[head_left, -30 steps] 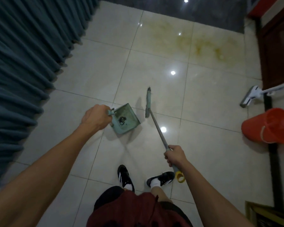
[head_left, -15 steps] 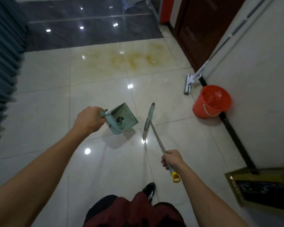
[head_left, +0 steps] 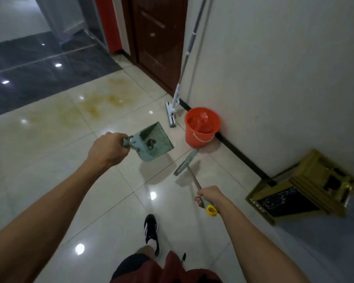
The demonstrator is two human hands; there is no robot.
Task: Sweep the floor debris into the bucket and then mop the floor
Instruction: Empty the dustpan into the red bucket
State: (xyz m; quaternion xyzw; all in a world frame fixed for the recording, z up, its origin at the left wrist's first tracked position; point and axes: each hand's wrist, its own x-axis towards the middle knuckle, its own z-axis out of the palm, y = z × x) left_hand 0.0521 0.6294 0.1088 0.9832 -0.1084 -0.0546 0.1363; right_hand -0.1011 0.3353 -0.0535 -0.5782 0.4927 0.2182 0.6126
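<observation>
Debris [head_left: 151,144], a small dark clump, lies in the green dustpan [head_left: 154,141] at the middle of the frame. The left hand [head_left: 107,149] is closed around the dustpan's handle and holds the pan clear of the floor [head_left: 49,160], its open edge pointing to the upper right. Just right of the pan stands the orange bucket [head_left: 201,127], against the white wall [head_left: 284,78]; pan and bucket are near but apart. The right hand [head_left: 209,196] is clenched around the broom [head_left: 189,170] near the yellow cap at the end of its handle. The broom's narrow green head sits below the bucket, between pan and wall, and I cannot tell whether it touches the floor. A white mop [head_left: 177,94] leans on the wall beside the brown door [head_left: 157,37], its flat head on the floor just left of the bucket. Yellowish stains [head_left: 94,103] mark the pale tiles at centre left, and darker tiles fill the upper left. At lower right a gold-framed box [head_left: 302,186] rests by the wall. One black shoe [head_left: 151,227] with white stripes shows at bottom centre, above dark red shorts [head_left: 172,270].
</observation>
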